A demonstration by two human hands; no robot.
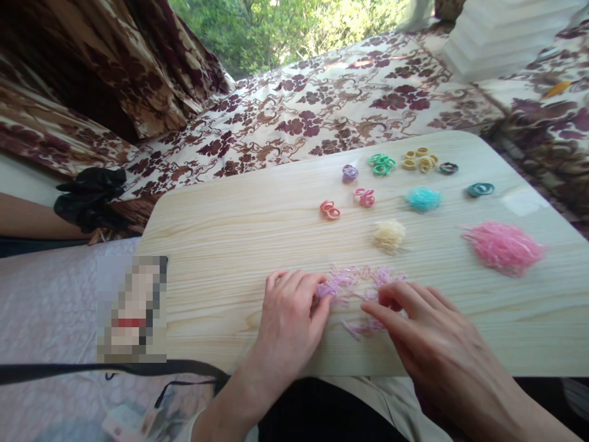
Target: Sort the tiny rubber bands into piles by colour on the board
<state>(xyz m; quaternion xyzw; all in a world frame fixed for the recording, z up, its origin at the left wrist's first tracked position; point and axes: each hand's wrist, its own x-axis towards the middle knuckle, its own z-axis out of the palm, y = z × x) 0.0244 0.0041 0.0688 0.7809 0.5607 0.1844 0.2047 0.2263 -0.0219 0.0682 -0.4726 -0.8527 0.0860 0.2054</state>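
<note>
Light purple bands (343,279) lie loosely spread on the wooden table, between and just beyond my two hands. My left hand (294,313) rests at the left edge of them, its fingers curled and touching the bands; what is under the fingertips is hidden. From the right, my right hand (414,313) reaches over the spread with thumb and index finger apart and the other fingers bent, nothing clearly held. A few purple strands (361,329) lie nearer the table's front edge. Just beyond sits a cream pile (389,236), with a pink pile (505,247) to the right.
On the wooden table (221,245), a turquoise pile (423,199) and small groups of red (330,210), pink (365,197), purple (350,173), green (381,164), yellow (420,159) and teal bands (480,189) lie farther back. A pixelated object (133,310) is at the left edge.
</note>
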